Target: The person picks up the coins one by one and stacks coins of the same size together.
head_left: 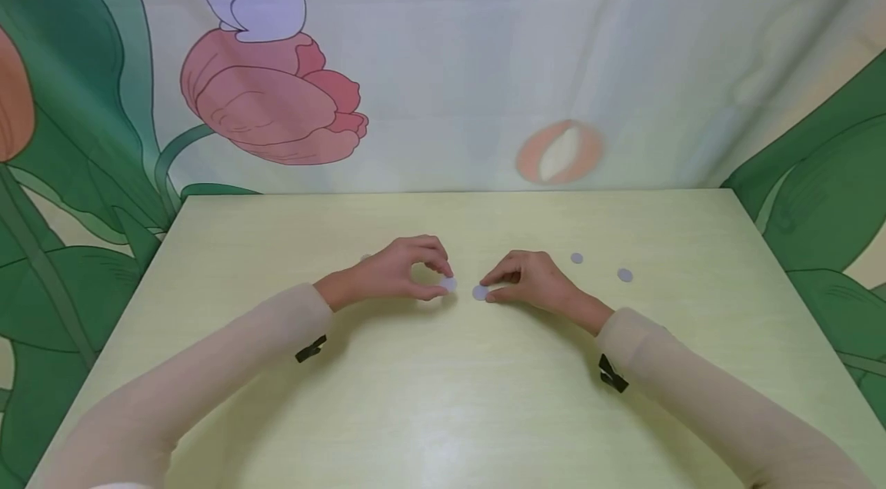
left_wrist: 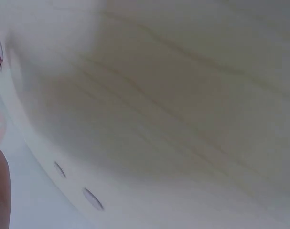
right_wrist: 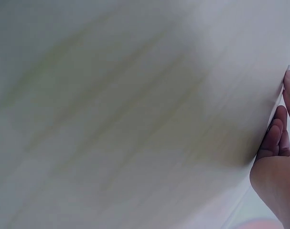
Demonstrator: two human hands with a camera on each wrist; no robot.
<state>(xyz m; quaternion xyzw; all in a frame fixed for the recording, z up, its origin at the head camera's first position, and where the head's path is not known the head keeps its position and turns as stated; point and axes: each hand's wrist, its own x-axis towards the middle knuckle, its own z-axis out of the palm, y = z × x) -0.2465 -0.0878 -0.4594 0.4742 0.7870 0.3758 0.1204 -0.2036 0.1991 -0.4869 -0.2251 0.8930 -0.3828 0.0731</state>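
Note:
Near the middle of the table, my left hand [head_left: 408,270] pinches a small pale round disc [head_left: 449,284] between thumb and fingertips. A short way to its right, a second pale disc [head_left: 480,292] is pinched at its right edge by my right hand [head_left: 531,281]. The two discs are close but apart, at or just above the tabletop; I cannot tell which. In the right wrist view, the right hand [right_wrist: 278,157] shows at the right edge with its fingers bent. Only a sliver of the left hand [left_wrist: 0,186] enters the left wrist view.
Two more pale discs lie on the light wooden table [head_left: 443,397] to the right: one farther back [head_left: 577,258], another nearer [head_left: 625,274]. Behind the left wrist, another disc [head_left: 366,257] is mostly hidden. A printed curtain [head_left: 443,74] hangs along the table's back edge.

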